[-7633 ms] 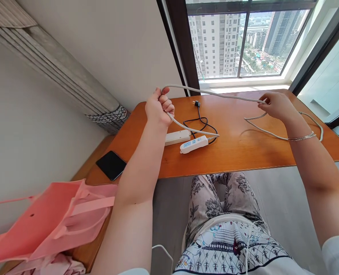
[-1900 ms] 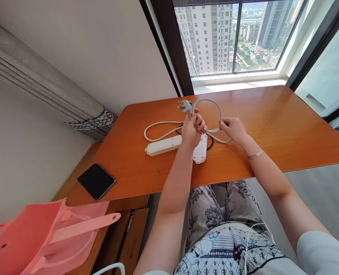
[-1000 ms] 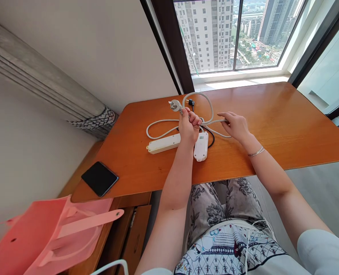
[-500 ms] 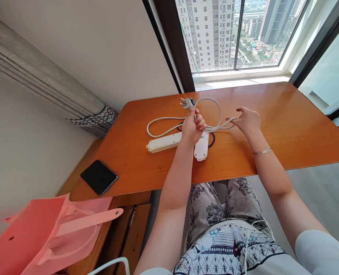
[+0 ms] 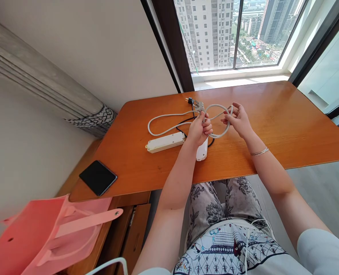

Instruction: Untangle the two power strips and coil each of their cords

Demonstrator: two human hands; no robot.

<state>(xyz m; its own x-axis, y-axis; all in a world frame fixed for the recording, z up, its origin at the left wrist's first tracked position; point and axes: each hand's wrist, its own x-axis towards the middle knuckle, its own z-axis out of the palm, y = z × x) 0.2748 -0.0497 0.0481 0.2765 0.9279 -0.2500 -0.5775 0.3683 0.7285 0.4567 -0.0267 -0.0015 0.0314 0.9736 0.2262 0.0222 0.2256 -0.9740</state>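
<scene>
The left hand (image 5: 199, 129) is closed in a fist around the grey cord (image 5: 222, 133), just above the worktop (image 5: 275, 126). Its grip sits where the strands cross, apparently to pin the turns together so they cannot spring apart. The cord's plug (image 5: 199, 105) sticks out past the knuckles on the far side, clear of the coil.

The right hand (image 5: 238, 121) has its fingers loosely curled through the far end of a loop, a light hooking grip rather than a clamp. This likely keeps the loop spread and taut against the left fist.

A second, slack loop trails left on the wood to the beige power strip (image 5: 165, 142), which lies flat and anchors that end. A white power strip (image 5: 202, 152) lies under the left wrist, partly hidden, with a black cable (image 5: 183, 122) curling beside it. A phone (image 5: 98, 177) rests on a lower ledge, and a pink bag (image 5: 37, 233) sits well apart at the near left.
</scene>
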